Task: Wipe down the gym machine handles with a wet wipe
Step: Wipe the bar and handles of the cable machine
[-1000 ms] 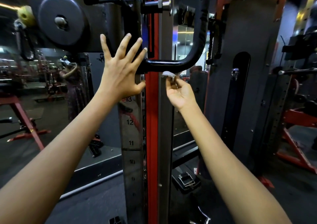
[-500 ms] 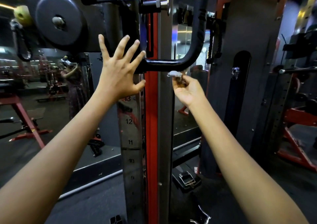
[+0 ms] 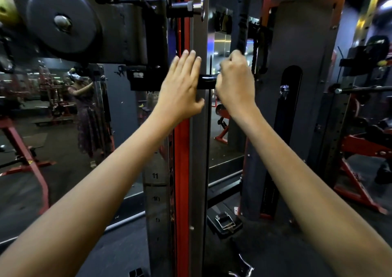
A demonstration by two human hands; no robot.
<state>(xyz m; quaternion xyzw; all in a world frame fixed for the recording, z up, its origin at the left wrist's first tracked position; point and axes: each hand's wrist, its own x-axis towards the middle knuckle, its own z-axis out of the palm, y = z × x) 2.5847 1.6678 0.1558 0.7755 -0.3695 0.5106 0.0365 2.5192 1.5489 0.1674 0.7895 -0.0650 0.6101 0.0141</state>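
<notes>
A black L-shaped handle (image 3: 242, 22) sticks out of the red and grey machine upright (image 3: 192, 149) and bends upward. My right hand (image 3: 234, 83) is curled round the handle's bend. The wet wipe is hidden inside that fist. My left hand (image 3: 182, 88) lies flat with straight fingers against the upright and the handle's inner end, just left of the right hand. A short bare stretch of the horizontal bar (image 3: 206, 81) shows between the two hands.
A black weight plate (image 3: 61, 20) and carriage block sit at the upper left. A mirror (image 3: 63, 117) behind reflects a person and red benches. A numbered scale strip (image 3: 156, 192) runs down the upright. Red rack frames (image 3: 360, 149) stand at the right.
My right hand rose from under the handle and closed round its bend, hiding the wipe. My left hand moved right, its fingers now together on the upright.
</notes>
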